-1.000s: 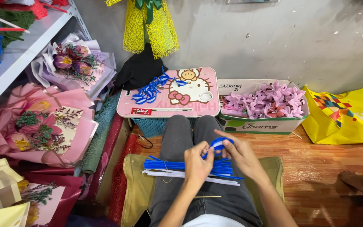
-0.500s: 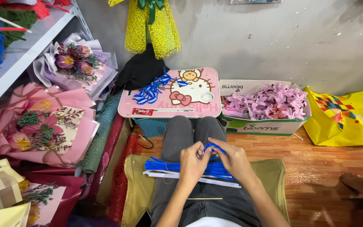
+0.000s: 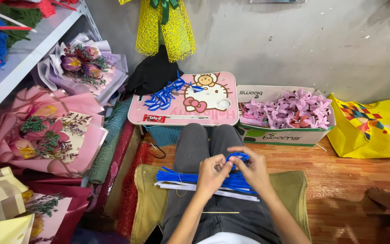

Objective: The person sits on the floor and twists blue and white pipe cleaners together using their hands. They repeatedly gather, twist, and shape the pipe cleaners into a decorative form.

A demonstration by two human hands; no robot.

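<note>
My hands have dropped nearer my lap, and the blue pipe cleaner between them is now bent into a loop.

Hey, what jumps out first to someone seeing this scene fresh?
Centre bottom, the left hand and right hand bend a blue pipe cleaner over a lap. Ahead sits a pink lap table; right of it, a box of pink flowers. Pink bouquets crowd the left.
</note>
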